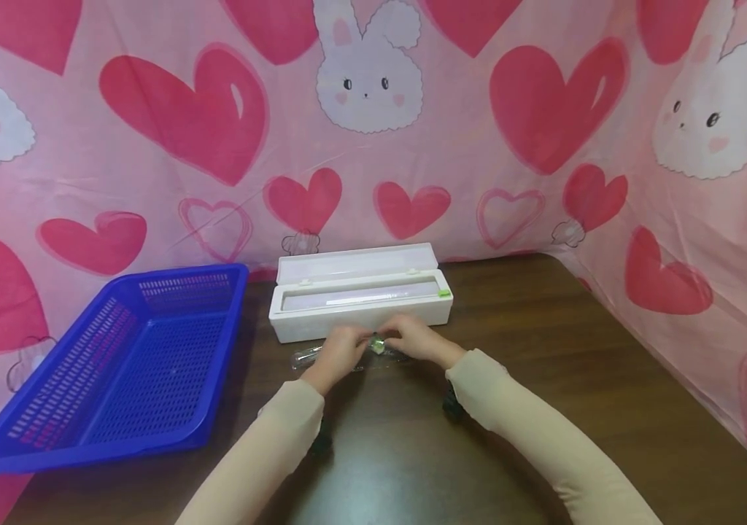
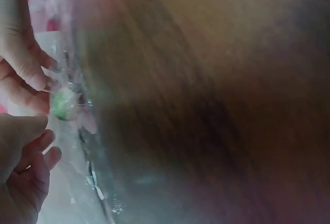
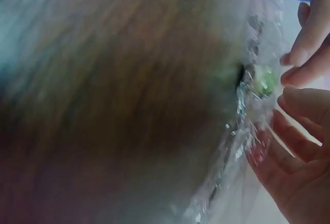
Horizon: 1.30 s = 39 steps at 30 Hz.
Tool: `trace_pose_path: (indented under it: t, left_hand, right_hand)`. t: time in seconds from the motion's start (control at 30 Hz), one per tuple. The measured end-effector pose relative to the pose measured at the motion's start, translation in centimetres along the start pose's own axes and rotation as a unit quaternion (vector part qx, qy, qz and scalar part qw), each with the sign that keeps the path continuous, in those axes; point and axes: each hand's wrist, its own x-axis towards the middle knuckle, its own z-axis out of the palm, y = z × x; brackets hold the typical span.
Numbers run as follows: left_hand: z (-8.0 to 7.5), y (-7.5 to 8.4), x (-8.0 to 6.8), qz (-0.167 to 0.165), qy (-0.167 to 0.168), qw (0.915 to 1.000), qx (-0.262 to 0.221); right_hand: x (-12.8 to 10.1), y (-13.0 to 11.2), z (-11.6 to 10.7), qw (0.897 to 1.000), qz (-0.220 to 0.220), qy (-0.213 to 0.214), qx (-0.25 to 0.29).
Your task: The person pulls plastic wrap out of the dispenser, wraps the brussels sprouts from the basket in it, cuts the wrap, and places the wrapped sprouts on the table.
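Fingers of the left hand (image 1: 343, 350) and the right hand (image 1: 411, 339) were bent, each thumb and forefinger brought together on clear film (image 1: 306, 357) just in front of the white box (image 1: 360, 318). Whether the tips also gripped the small green-and-white piece (image 1: 378, 345) between the two hands, I could not tell; it sat at the film, close before the box's front wall. Its exact kind was too blurred to make out. Film ran beyond the left hand toward the box's left end, creased and shiny along its edge. Cream sleeves (image 1: 284, 423) reached toward the box from the near side. On the box, the lid (image 1: 357, 264) stood raised along the back, and a bright green part (image 1: 444, 293) showed at the right end. Left of the box stood a blue basket (image 1: 84, 456), and behind it hung a pink cloth (image 1: 354, 157) printed with hearts and rabbits. Brown tabletop (image 1: 386, 459) extended in front of the box.
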Motion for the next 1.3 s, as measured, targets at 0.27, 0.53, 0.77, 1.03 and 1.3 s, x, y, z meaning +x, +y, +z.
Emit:
trace_pose_path:
  t: [0.27, 0.53, 0.77, 1.03, 1.3]
  left_hand:
    - [1.1, -0.6, 0.1, -0.016, -0.024, 0.9993, 0.024]
    - [1.6, -1.1, 0.1, -0.027, -0.029, 0.9991, 0.017]
    - [1.7, -1.2, 0.0, -0.019, -0.019, 0.9996, 0.011]
    - [1.6, -1.2, -0.3, -0.019, -0.035, 0.9992, 0.001]
    - [0.9, -1.1, -0.5, 0.008, -0.060, 0.9980, -0.015]
  right_hand:
    - [0.7, -0.2, 0.9, 0.999, 0.047, -0.025, 0.003]
    - [0.8, 0.1, 0.7, 0.997, 0.058, -0.040, 0.037]
    - [0.6, 0.3, 0.8, 0.996, 0.039, -0.058, 0.053]
    - [0.4, 0.4, 0.7, 0.993, 0.036, -0.075, 0.082]
    - [0.1, 1.0, 0.3, 0.981, 0.064, -0.136, 0.123]
